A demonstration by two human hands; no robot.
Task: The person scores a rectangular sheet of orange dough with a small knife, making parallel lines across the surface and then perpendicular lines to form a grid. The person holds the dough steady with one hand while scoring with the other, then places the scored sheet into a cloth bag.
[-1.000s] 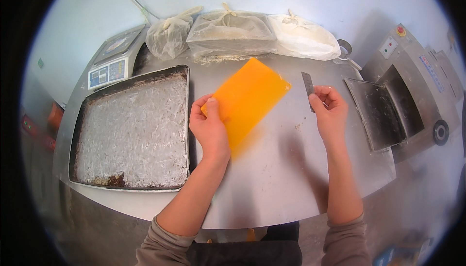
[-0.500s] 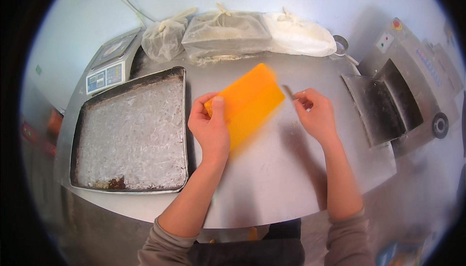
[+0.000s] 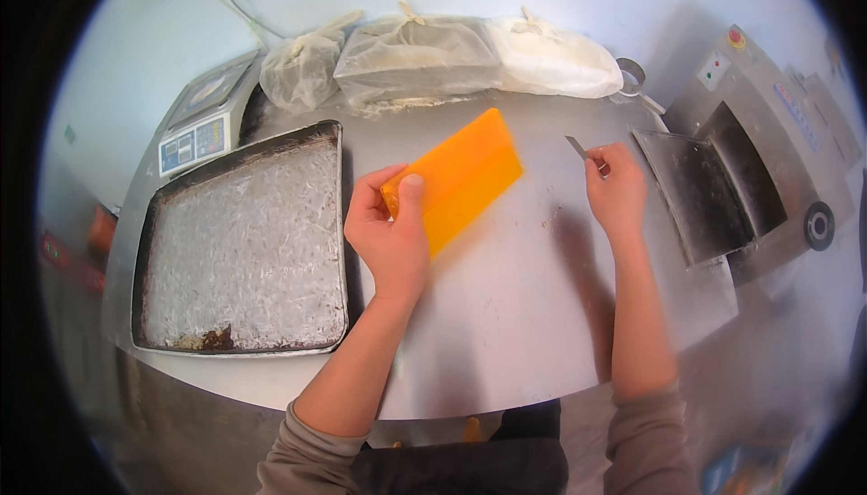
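My left hand (image 3: 388, 224) is closed on the near left end of a flat, rectangular orange slab (image 3: 470, 174), thumb on top and fingers curled beneath. The slab is glossy and held tilted above the metal table; its exact kind cannot be made out. To its right, my right hand (image 3: 619, 188) pinches a small, thin, dark metal blade (image 3: 575, 146), which points up and left. The blade and slab are apart. Left of my left hand lies a large, worn baking tray (image 3: 239, 242) with a pale, shiny bottom and dark, stained rim.
Digital scales (image 3: 203, 120) stand behind the tray. Along the wall sit a knotted clear bag (image 3: 302, 75), a larger covered bin (image 3: 420, 61) and a white bag (image 3: 560, 61). A steel machine (image 3: 768, 143) with a dark chute is at the right. The metal table (image 3: 506, 314) has a curved-looking front edge.
My right hand has moved right with the blade, away from the slab's far edge. My left hand still holds the slab, which has shifted slightly left and up.
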